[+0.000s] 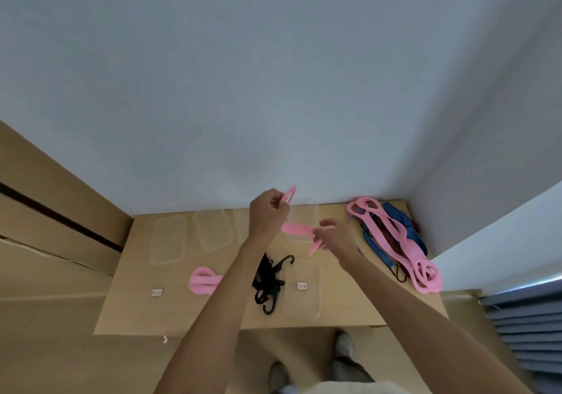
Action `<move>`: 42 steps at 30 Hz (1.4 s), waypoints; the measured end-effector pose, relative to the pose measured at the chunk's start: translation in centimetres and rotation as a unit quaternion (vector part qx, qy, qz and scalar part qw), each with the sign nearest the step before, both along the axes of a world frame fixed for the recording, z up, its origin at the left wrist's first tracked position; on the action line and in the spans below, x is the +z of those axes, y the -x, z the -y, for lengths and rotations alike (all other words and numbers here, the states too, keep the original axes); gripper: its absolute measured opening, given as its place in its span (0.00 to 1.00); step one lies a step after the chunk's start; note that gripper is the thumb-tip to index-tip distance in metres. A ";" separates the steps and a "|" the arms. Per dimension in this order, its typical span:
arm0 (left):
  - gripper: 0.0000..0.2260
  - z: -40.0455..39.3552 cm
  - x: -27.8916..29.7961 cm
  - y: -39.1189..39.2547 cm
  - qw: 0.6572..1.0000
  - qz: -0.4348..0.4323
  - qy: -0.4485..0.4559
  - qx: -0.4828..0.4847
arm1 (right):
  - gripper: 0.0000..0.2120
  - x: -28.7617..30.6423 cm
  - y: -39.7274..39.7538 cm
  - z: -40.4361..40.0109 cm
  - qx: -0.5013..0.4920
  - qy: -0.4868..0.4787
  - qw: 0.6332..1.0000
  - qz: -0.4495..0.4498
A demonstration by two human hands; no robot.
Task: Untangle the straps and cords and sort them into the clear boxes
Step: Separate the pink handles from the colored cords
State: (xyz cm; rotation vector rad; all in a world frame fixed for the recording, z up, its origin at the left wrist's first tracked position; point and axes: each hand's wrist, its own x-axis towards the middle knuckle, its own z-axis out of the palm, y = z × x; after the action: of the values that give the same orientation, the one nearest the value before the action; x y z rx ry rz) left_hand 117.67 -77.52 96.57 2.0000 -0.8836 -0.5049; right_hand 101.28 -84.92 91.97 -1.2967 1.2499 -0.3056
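Note:
A pink strap point(296, 230) hangs in the air above the wooden table point(340, 311), held between both hands. My left hand point(267, 212) grips its looped upper end, which sticks up past my fingers. My right hand point(333, 234) pinches its lower part, and the tail pokes out below. At the table's right end lies a tangled pile of pink straps point(404, 247) over blue cords point(409, 232). A folded pink strap point(202, 281) lies at the left, and black hooked cords point(269, 284) lie under my left forearm.
Several clear boxes or lids lie on the table: two at the back left point(168, 243) point(213, 229), one behind my hands point(302, 220), one at the front point(302, 299). Small labels point(157, 293) point(302, 286) mark spots. A wall stands behind the table. My shoes show below.

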 end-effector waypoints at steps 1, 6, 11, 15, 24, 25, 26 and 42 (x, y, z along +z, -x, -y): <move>0.04 -1.0 -0.4 -0.3 1.000 -0.001 -0.011 -0.023 | 0.07 0.8 -1.3 -0.6 -0.019 -0.009 0.999 0.037; 0.11 -5.1 -0.3 -1.6 0.991 -0.047 -0.016 -0.128 | 0.10 4.0 -5.7 -3.8 -0.071 0.020 0.989 0.130; 0.03 -7.5 0.7 -1.8 0.979 -0.117 0.016 -0.167 | 0.16 5.2 -7.2 -7.6 -0.103 0.037 0.984 0.143; 0.05 -9.1 0.9 -1.8 0.977 -0.109 0.026 -0.180 | 0.13 5.5 -7.1 -8.7 -0.022 0.170 0.985 0.039; 0.05 -9.8 0.7 -2.2 0.989 -0.124 0.003 -0.075 | 0.07 6.7 -7.7 -8.2 0.017 0.178 0.982 0.062; 0.05 -9.7 1.0 -2.0 0.989 -0.136 0.005 -0.056 | 0.08 6.8 -7.6 -7.9 0.027 0.172 0.982 0.069; 0.05 -9.6 1.2 -2.0 0.988 -0.152 0.007 -0.039 | 0.08 6.8 -7.5 -7.6 0.037 0.169 0.982 0.076; 0.13 -11.8 0.9 -5.0 0.886 -0.402 0.071 0.220 | 0.14 1.3 -7.2 -9.4 0.263 -0.077 0.951 0.143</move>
State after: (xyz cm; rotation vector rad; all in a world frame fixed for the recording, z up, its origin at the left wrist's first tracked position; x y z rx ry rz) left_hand 122.71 -65.74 97.48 1.5511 0.0513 -0.8760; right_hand 108.53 -75.53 93.26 -1.3413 0.6371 -0.0077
